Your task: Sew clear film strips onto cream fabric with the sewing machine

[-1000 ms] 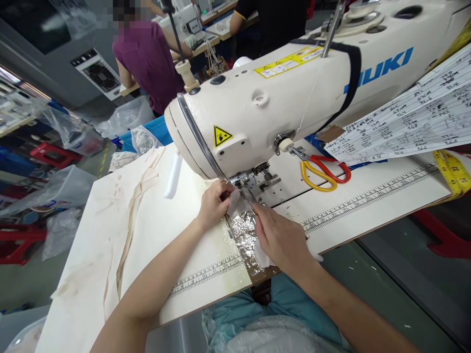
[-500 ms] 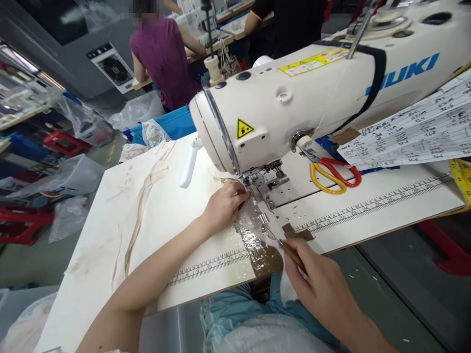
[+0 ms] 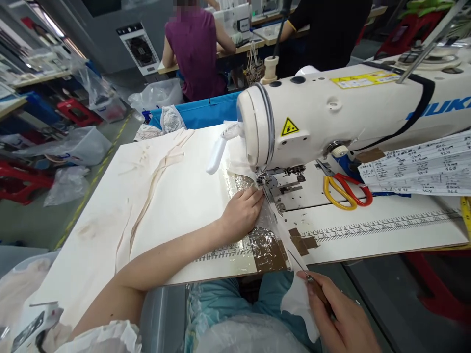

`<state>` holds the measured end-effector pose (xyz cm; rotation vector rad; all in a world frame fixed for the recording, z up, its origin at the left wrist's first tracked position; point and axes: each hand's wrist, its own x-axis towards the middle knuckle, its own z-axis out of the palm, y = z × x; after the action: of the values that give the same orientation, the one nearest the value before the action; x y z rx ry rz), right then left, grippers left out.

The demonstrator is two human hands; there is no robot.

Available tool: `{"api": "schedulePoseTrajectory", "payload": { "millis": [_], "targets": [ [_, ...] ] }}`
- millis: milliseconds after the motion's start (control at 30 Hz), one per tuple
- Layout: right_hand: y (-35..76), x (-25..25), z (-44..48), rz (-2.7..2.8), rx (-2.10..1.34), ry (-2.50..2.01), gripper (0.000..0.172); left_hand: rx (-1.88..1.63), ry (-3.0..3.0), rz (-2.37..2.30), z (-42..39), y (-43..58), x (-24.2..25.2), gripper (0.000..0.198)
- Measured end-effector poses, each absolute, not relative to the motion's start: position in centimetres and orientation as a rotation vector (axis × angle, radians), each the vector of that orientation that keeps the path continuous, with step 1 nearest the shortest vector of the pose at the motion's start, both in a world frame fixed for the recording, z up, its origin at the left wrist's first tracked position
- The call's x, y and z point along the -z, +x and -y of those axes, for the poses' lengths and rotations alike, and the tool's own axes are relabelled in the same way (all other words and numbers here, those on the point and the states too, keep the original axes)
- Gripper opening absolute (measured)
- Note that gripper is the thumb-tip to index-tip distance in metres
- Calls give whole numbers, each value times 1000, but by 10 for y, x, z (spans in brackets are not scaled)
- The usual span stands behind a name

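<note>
1. While the left hand (image 3: 241, 213) lay palm-down on the table (image 3: 172, 196), its fingertips (image 3: 257, 195) sat at 8 o'clock of the presser foot (image 3: 271, 185), just beside it. Contact or not: could not tell.
2. Left grip: fingers loosely together and flat, pressed on the shiny film patch (image 3: 263, 238), clamped on nothing.
3. The right hand (image 3: 344, 321) was at 5 o'clock from the foot, off the table's front edge, well apart from the left hand.
4. Right grip: fingers closed around a thin tool (image 3: 316, 289) with a brown handle. Its metal tip pointed to 10 o'clock, at the table edge.
5. The white fabric piece (image 3: 298, 304) hung at 9 o'clock of the right hand, held with the tool, over teal cloth (image 3: 224, 304) in the lap.
6. The sewing machine (image 3: 331, 113) filled 1 to 3 o'clock of the view, with a yellow warning sticker (image 3: 289, 127) on its head.
7. The scissors (image 3: 346, 189), red and yellow handles, lay at 3 o'clock of the foot, on the machine bed, with the paper sheets (image 3: 415, 164) just beside them at 2 o'clock.
8. Brown tape (image 3: 301, 241) was stuck at 5 o'clock of the foot, touching the printed ruler (image 3: 371, 227).
9. Fabric strips (image 3: 154, 179) lay at 9 o'clock and a white handle (image 3: 216, 154) at 10 o'clock.
10. At 12 o'clock were two other persons, one in a purple top (image 3: 195, 54) and one in a black top (image 3: 327, 29), backs turned, at other benches.
</note>
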<state>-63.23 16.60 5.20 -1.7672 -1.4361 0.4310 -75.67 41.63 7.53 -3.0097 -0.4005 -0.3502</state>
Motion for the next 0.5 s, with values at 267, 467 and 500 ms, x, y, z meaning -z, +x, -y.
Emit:
{"api": "schedulePoseTrajectory", "payload": {
  "millis": [267,467,500],
  "targets": [
    [-626,-55,-163,1197,-814,-1842,32,398,-3116,441,-420,-759,-74,42],
    [-626,-52,-177,959,-735,-1793,31,478,-3248,510,-434,-762,-72,43],
    [-629,-53,-180,942,-717,-1764,31,481,-3262,498,-436,-762,-71,44]
  ]
}}
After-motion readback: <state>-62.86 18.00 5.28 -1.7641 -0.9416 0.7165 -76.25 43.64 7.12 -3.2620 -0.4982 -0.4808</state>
